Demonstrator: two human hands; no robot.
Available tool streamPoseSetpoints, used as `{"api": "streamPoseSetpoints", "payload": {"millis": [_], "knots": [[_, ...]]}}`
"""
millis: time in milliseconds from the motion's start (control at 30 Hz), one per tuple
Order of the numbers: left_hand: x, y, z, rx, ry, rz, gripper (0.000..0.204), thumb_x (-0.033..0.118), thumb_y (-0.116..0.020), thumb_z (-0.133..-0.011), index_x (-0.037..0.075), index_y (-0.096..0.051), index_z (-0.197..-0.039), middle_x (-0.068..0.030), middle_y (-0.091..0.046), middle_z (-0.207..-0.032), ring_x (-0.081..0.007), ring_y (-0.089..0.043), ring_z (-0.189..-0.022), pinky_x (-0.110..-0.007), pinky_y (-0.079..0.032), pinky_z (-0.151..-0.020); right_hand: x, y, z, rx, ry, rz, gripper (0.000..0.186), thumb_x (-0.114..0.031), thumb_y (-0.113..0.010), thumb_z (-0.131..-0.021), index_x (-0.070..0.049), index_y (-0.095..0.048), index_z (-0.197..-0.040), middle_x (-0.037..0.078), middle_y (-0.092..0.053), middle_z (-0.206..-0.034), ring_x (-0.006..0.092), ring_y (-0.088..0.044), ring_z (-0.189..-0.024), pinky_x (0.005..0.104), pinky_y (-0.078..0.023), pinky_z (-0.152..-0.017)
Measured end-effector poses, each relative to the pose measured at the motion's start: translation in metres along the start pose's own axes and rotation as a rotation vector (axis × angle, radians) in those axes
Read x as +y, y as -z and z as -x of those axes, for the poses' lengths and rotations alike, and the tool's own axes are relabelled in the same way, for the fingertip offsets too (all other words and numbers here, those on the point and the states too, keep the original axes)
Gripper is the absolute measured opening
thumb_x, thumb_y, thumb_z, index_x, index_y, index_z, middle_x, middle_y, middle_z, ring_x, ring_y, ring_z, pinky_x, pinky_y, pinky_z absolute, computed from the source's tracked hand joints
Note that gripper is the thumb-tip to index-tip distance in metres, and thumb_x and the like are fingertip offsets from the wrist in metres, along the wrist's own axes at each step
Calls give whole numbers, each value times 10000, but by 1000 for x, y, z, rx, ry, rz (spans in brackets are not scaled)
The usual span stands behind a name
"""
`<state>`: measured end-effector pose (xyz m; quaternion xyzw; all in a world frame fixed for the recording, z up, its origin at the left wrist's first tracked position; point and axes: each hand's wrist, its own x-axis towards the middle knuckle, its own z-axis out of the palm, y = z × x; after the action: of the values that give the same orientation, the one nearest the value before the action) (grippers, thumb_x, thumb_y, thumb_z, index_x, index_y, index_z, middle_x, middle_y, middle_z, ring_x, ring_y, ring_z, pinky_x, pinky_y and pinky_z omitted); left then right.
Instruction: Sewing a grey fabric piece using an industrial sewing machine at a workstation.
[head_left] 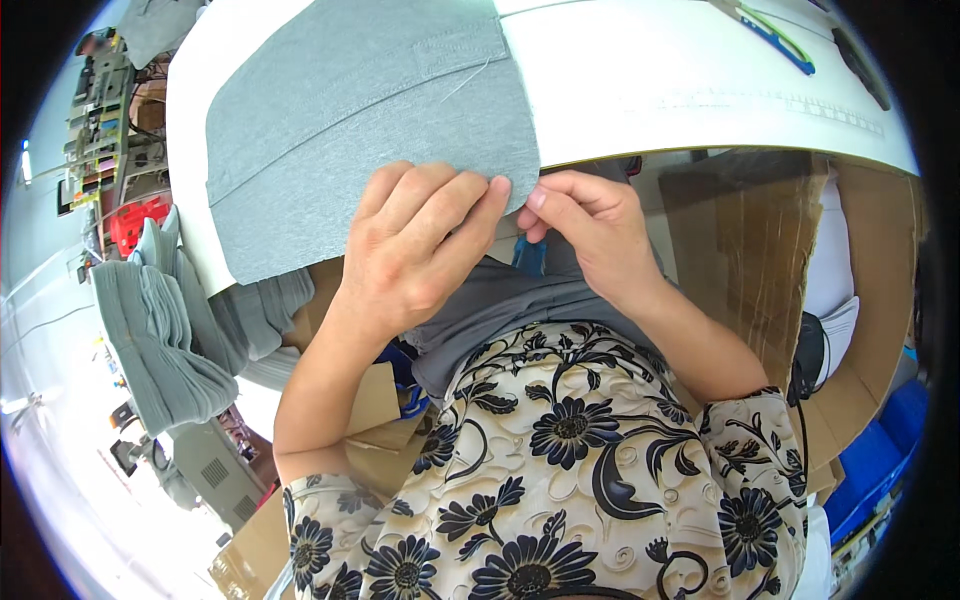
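A grey cloth piece (330, 120) with a stitched seam across it lies on the white table, its near edge reaching the table's rim. My left hand (410, 240) rests palm down over that near edge. Its fingers are bent and close together on the cloth, with most of their tips hidden. Just to the right, my right hand (590, 225) pinches the cloth's near right corner between thumb and forefinger. A pale loose thread (465, 82) shows on the cloth beyond my hands.
The white table (640, 70) curves around in front. A slim blue and green tool (775, 42) lies at its far right. Stacked folded grey cloths (165, 345) hang at the left. An open cardboard box (745, 250) stands at the right, above a blue crate (880, 455).
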<state>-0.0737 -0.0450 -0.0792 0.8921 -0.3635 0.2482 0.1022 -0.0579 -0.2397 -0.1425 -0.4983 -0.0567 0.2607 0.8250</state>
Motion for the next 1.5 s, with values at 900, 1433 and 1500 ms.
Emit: {"api": "streamPoseSetpoints", "payload": {"millis": [900,1433,1500], "knots": [[5,7,-4,-51,200,321,354,-40,-768,-619,-10,-724,-969,-86,-620,-944,-236,-616,-803,-348,-489,-688,-54,20,-25,-237,1145,1416,229,-94,-638,-693,33,-686,-877,117,-679,-1002,253,-648,-982,380,-531,-839],[-86,-38,-69,-93,242,41,233,175,-669,-888,47,-696,-1080,-93,-699,-1123,-253,-619,-1137,-396,-451,-968,-76,28,-33,-500,1223,1410,225,-72,-610,-565,58,-609,-749,161,-642,-866,287,-630,-824,378,-537,-772],[-84,-38,-68,-98,256,52,228,176,-672,-886,49,-701,-1073,-93,-701,-1121,-252,-616,-1143,-394,-444,-971,-75,26,-32,-488,1212,1394,221,-74,-607,-566,57,-603,-744,160,-641,-858,285,-628,-815,377,-536,-768]]}}
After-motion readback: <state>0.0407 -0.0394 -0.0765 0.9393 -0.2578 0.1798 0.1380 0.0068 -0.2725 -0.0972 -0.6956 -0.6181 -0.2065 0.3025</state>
